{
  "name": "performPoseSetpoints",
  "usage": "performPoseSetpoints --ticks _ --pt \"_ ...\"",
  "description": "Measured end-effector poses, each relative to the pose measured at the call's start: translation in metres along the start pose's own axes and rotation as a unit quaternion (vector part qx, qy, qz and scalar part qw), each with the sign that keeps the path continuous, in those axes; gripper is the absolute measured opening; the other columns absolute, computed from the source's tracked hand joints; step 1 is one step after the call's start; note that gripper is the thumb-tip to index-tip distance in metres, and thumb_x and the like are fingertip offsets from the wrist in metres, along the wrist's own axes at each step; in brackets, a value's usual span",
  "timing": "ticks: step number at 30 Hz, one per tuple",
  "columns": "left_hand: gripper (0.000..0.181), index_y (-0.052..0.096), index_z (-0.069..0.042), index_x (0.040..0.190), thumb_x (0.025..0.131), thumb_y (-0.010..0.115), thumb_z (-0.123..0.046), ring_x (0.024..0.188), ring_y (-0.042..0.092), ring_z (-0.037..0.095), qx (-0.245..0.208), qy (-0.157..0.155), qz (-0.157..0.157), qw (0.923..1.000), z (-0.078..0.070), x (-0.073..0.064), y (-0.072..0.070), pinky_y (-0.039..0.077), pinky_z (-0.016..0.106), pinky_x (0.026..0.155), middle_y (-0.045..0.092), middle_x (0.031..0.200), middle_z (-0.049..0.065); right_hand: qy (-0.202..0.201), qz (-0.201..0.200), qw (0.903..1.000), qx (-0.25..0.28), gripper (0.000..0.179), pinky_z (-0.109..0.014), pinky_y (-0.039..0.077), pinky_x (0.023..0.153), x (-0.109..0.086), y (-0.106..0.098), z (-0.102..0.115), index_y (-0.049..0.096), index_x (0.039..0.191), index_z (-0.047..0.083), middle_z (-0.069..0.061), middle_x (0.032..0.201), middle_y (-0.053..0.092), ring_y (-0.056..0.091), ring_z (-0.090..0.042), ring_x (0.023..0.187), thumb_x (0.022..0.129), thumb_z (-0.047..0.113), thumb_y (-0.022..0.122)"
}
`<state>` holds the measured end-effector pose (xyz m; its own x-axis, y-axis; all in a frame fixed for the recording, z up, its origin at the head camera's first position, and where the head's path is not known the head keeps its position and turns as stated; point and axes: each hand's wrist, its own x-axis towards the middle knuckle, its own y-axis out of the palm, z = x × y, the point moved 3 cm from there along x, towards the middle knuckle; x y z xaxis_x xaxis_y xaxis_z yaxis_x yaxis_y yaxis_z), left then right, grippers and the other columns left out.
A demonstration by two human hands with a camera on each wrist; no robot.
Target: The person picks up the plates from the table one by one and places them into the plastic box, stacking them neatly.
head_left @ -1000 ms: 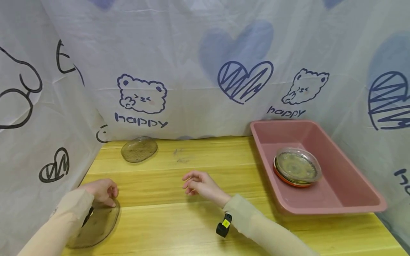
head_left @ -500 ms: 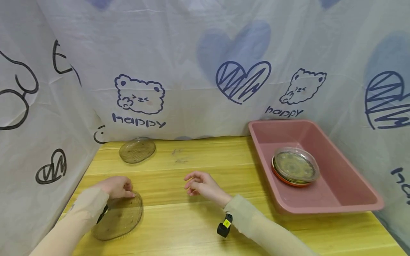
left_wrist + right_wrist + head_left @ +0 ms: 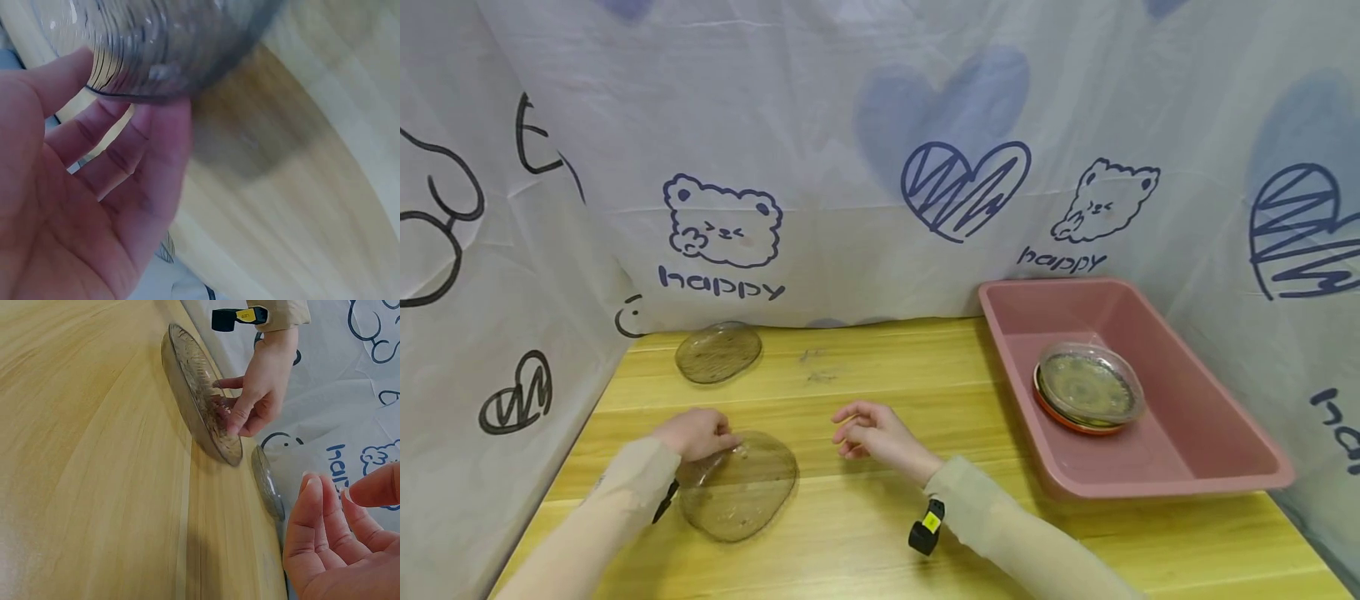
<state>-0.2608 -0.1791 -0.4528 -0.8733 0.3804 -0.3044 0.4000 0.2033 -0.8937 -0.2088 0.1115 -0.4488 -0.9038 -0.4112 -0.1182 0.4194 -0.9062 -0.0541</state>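
My left hand pinches the rim of a see-through, brownish ribbed plate. In the left wrist view the thumb lies on one face of the plate and the fingers behind it. A shadow on the wood suggests the plate is off the table. My right hand hovers over the middle of the table, fingers loosely bent, holding nothing. In the right wrist view, my right hand is apart from the plate. A second similar plate lies at the back left.
A pink plastic tub stands on the right of the wooden table. Inside it is a stack of plates, a clear one on top and an orange rim below. A printed cloth closes off the back and sides.
My left hand has carried the brownish plate from the left side rightward, toward the right hand. The right hand has stayed nearly still, and the head view has shifted slightly.
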Motion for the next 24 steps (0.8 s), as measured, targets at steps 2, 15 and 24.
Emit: performPoseSetpoints --ticks 2,15,24 --pt "0.035 0.054 -0.014 0.072 0.101 0.059 -0.031 0.054 0.045 0.011 -0.001 -0.006 -0.003 1.0000 -0.003 0.001 0.002 0.038 0.026 0.053 0.049 0.061 -0.003 0.001 -0.001 1.0000 0.002 0.028 -0.031 0.061 0.079 0.000 -0.001 -0.001 0.054 0.127 -0.008 -0.026 0.106 0.069 0.065 -0.010 0.077 0.102 0.001 0.046" --pt "0.030 0.064 -0.002 0.088 0.104 0.047 -0.020 0.070 0.057 0.021 0.007 -0.041 -0.079 0.9960 -0.012 0.013 0.010 0.050 0.040 0.068 0.062 0.076 0.008 0.017 -0.010 0.9997 0.012 0.034 -0.031 0.061 0.079 0.003 -0.003 -0.008 0.052 0.131 -0.007 -0.017 0.103 0.069 0.066 -0.013 0.078 0.099 0.002 0.048" --pt "0.044 0.064 -0.006 0.081 0.099 0.057 -0.045 0.062 0.054 0.015 -0.068 -0.098 -0.056 0.9913 -0.002 0.005 0.016 0.045 0.029 0.057 0.062 0.073 0.003 0.041 -0.028 0.9950 0.086 0.041 -0.025 0.058 0.075 0.009 -0.002 -0.013 0.049 0.136 -0.008 -0.008 0.095 0.068 0.064 -0.011 0.075 0.097 0.005 0.050"
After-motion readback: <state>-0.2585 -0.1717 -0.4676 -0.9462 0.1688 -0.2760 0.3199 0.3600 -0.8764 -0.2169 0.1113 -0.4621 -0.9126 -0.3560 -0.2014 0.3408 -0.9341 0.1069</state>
